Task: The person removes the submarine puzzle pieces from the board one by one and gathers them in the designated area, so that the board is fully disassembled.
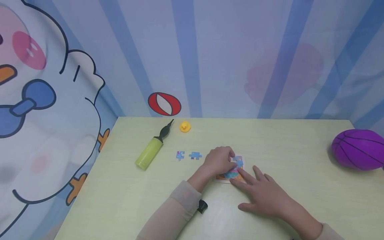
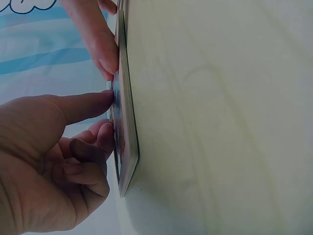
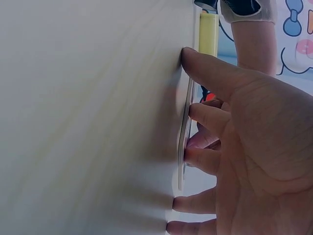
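Head view. On the pale table (image 1: 288, 143) we find a small bordered jigsaw (image 1: 231, 175), lying flat between four and five o'clock from the picture's centre. The left hand (image 1: 218, 161) stands at its ten o'clock, fingers bent, thumb upon its face; the right hand (image 1: 265, 193) lies toward four o'clock, fingers spread, two of them reaching the jigsaw. Between nine and ten o'clock of the jigsaw lie a nearer piece (image 1: 195, 155) and a farther piece (image 1: 180, 155), loose and apart. Beyond them we note a yellow-green pump (image 1: 149, 151); a yellow duck (image 1: 185, 126) sits between ten and eleven, and a purple ball (image 1: 358, 149) near three.

Left wrist view. We see the jigsaw almost edge-on, with the left thumb and a fingertip set against its face. Whether they pinch a piece, we cannot tell.

Right wrist view. Two right fingertips rest at the jigsaw's edge, with thumb and remaining fingers spread to either side; this hand grasps nothing. We judge the step in hand to be seating a piece, the right hand steadying. The next move, in our judgement, calls for pressing it level before reaching toward nine o'clock for the nearer piece.
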